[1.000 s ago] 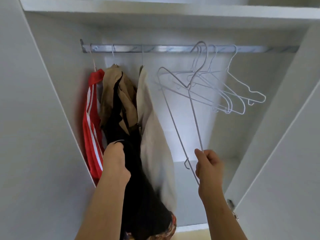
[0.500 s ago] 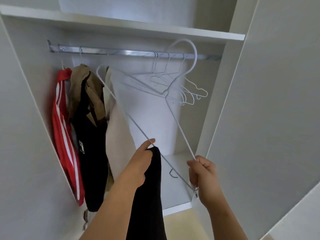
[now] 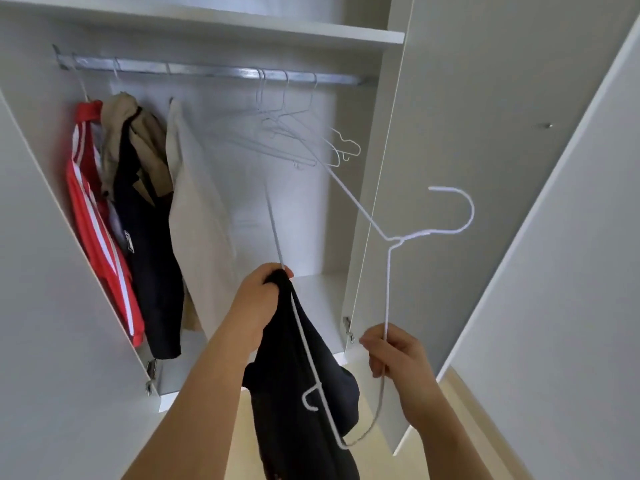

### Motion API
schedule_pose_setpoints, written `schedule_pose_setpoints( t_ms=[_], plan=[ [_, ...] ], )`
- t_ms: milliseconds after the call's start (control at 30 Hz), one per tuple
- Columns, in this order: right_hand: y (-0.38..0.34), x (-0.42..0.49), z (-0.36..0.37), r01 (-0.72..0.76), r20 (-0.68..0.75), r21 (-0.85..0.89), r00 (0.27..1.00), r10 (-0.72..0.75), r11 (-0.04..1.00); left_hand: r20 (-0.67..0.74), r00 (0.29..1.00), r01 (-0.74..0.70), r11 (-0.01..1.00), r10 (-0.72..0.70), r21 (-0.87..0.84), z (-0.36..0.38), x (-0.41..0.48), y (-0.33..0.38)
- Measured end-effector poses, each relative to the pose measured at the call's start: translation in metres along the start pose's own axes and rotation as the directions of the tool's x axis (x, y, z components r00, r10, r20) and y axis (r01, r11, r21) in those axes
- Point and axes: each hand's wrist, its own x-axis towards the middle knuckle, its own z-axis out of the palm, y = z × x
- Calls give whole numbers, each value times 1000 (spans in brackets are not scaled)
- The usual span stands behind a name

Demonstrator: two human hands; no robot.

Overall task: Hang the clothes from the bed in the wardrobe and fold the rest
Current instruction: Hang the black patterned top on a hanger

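Both hands busy in front of the open wardrobe (image 3: 221, 26) — one on cloth, one on wire.

The left hand (image 3: 258, 299) has its fingers curled round the top of a black garment (image 3: 304, 382), which hangs down in front of the wardrobe's bottom edge. The right hand (image 3: 394, 355) pinches 1 side wire of a white wire hanger (image 3: 388, 278), held off the rail (image 3: 214, 70) with its hook up near the right door (image 3: 485, 168). At the rail's left end hang a red striped top (image 3: 93, 216), a tan and black piece (image 3: 145, 209) and a cream garment (image 3: 197, 216) — empty hangers (image 3: 294, 133) sit toward its right end.
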Motion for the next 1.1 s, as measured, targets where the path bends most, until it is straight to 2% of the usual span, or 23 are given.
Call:
schedule_pose_setpoints(
  t_ms=[100, 167, 267, 333, 500, 633, 700, 733, 800, 867, 1033, 1100],
  plan=[
    [-5, -12, -10, 1, 11, 75, 1000, -2, 997, -7, 1000, -27, 994, 28, 104, 9, -22, -7],
    [-10, -16, -14, -16, 1, 206, 1000, 16, 978, 5, 999, -37, 987, 37, 159, 10, -36, -9],
    [-19, -20, -17, -80, 39, 507, 997, 70, 858, 29, 999, -25, 975, 19, 220, 10, -51, -14],
    [-25, -21, -20, -108, 27, 581, 993, 114, 807, 23, 1000, 3, 967, -10, 255, 9, -60, -19],
    [-31, -24, -9, -147, -58, 572, 974, 218, 807, -7, 999, 51, 957, -51, 285, 6, -75, -24],
    [-28, -26, -2, -117, -96, 519, 976, 193, 847, -179, 983, 85, 967, -43, 238, -5, -75, -17],
    [-26, -26, -1, -112, -95, 490, 979, 180, 864, -245, 961, 201, 928, -125, 314, -15, -69, -10],
    [-25, -25, 0, -111, -89, 471, 981, 173, 875, -300, 941, 252, 919, -159, 302, -20, -66, -7],
    [-24, -25, 5, -111, -71, 427, 985, 155, 898, -351, 913, 280, 945, -208, 170, -33, -62, -1],
    [-23, -24, 11, -116, -48, 398, 988, 147, 910, -355, 896, 352, 915, -267, 199, -42, -57, 2],
    [-20, -22, 17, -117, 11, 340, 993, 121, 933, -388, 887, 346, 915, -248, 206, -60, -55, 7],
    [-20, -21, 19, -106, 29, 297, 994, 102, 949, -416, 877, 318, 940, -241, 127, -67, -46, 10]
  ],
)
